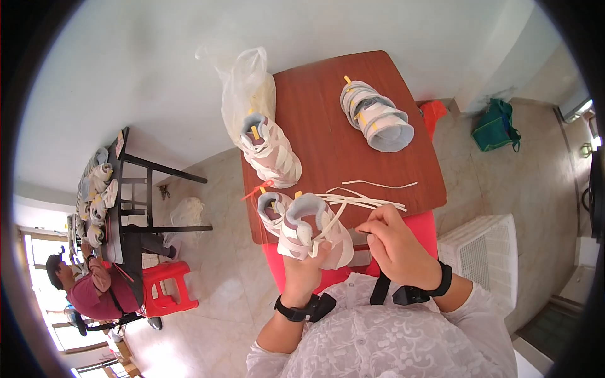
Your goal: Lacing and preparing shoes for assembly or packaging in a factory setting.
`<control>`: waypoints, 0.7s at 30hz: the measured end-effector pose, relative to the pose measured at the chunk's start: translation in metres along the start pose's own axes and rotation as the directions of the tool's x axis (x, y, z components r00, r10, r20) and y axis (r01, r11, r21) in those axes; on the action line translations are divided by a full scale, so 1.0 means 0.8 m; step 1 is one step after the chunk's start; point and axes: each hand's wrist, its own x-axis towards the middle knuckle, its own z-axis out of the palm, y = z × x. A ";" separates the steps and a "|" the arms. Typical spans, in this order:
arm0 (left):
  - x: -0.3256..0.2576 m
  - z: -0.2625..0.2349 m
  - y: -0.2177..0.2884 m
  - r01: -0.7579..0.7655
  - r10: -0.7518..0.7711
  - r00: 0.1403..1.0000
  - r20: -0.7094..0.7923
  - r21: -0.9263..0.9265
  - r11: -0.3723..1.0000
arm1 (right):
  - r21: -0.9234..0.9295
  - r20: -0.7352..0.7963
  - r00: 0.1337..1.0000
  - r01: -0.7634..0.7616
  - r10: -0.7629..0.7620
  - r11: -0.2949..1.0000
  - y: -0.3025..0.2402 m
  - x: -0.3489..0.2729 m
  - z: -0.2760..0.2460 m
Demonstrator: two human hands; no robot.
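My left hand (304,272) grips a pale pink and white shoe upper (338,244) with a grey lining, at the table's near edge. A white lace lies across its front, near my left thumb. Close to its right side, my right hand (403,251) is closed in a pinch; a thin dark tip shows at the fingers, too small to name. Just behind the held upper are a second upper (270,217) and a bundle of white laces (362,201). One loose lace (378,184) lies beyond them. An orange-red tie (258,189) rests near the second upper.
The brown table (321,120) bears laced uppers (277,160), a clear plastic bag (249,82) and a nested stack of uppers (386,129). A white basket (485,249) stands right, a green bag (495,129) farther off. At left, a person (101,296) sits by a table of uppers.
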 end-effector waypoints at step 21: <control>-0.003 0.007 0.002 -0.132 0.145 0.986 -0.085 0.137 0.982 | -0.265 0.120 0.985 0.153 -0.125 0.952 -0.022 0.004 0.011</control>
